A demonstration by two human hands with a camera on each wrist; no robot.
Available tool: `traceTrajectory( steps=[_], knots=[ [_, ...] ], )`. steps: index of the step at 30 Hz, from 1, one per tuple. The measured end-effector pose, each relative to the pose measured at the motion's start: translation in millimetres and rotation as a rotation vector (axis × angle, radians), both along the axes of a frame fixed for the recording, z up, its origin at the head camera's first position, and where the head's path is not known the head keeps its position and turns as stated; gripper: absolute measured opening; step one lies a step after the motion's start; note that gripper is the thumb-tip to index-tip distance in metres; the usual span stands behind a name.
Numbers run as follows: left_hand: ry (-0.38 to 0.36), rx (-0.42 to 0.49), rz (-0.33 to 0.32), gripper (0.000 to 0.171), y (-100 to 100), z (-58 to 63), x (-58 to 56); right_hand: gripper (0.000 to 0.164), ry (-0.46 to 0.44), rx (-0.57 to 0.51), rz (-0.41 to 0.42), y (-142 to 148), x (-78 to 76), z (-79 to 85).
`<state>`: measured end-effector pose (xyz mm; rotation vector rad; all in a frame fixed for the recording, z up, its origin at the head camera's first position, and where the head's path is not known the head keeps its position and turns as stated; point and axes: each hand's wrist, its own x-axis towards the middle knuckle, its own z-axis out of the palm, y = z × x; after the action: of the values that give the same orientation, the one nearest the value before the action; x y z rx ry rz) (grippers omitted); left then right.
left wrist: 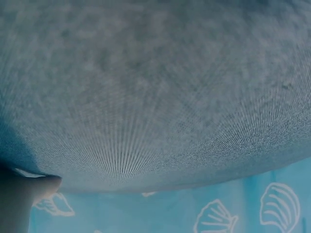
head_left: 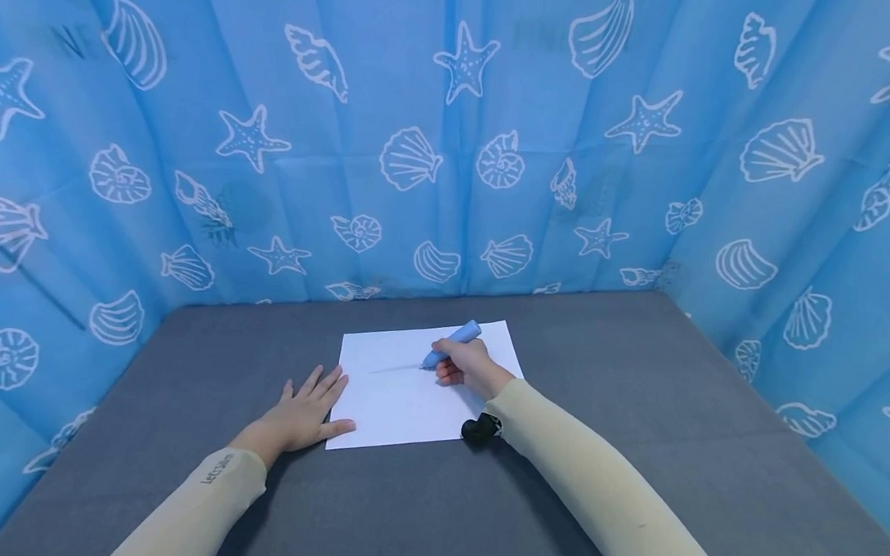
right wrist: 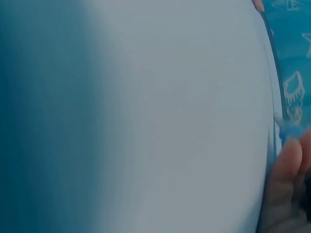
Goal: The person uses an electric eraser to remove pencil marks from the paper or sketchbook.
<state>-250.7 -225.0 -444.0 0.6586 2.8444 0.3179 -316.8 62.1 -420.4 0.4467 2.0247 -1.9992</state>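
Observation:
A white sheet of paper [head_left: 389,407] lies on the grey table, with a faint thin line running across its upper middle. My right hand [head_left: 467,367] grips a thick blue pen [head_left: 450,345], tilted with its tip at the right end of that line. The right wrist view shows the paper [right wrist: 194,116] large, and the fingers [right wrist: 286,165] by the blurred pen at its right edge. My left hand [head_left: 304,412] lies flat with fingers spread, its fingertips and thumb over the paper's left edge. In the left wrist view only part of the hand [left wrist: 29,194] shows.
Grey cloth covers the table [head_left: 677,384] on all sides of the paper. A blue curtain [head_left: 447,204] with white shells and starfish stands behind it and at both sides. A black wrist camera [head_left: 480,429] sits under the right wrist, over the paper's lower right edge.

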Motion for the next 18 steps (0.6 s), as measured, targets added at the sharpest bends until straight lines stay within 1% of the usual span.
traceTrajectory(
  steps=[4, 7, 10, 12, 14, 16, 18],
  knots=[
    [0.011, -0.005, 0.000, 0.096, -1.7, -6.5, -2.9, 0.022, 0.001, 0.007, -0.006, 1.5, 1.3, 1.4],
    [0.025, 0.001, 0.000, 0.097, -3.2, -11.8, -5.9, 0.023, -0.003, -0.021, -0.036, 3.5, 1.7, 3.2],
    [0.033, -0.003, 0.001, 0.097, -4.1, -14.3, -7.2, 0.028, -0.027, -0.052, -0.049, 5.6, 1.4, 4.0],
    [0.034, -0.007, 0.001, 0.097, -4.6, -15.1, -7.9, 0.029, -0.041, -0.060, -0.042, 6.6, 1.3, 4.8],
    [0.030, -0.006, 0.002, 0.097, -3.9, -14.6, -7.9, 0.028, -0.057, -0.052, -0.018, 7.0, 0.8, 4.6],
    [0.031, -0.007, 0.004, 0.097, -3.9, -14.9, -8.3, 0.026, -0.058, -0.042, 0.001, 6.5, 1.0, 5.0],
    [0.032, -0.010, 0.002, 0.097, -3.6, -14.2, -8.1, 0.023, -0.054, -0.039, 0.002, 5.5, 1.0, 4.6]
  ],
)
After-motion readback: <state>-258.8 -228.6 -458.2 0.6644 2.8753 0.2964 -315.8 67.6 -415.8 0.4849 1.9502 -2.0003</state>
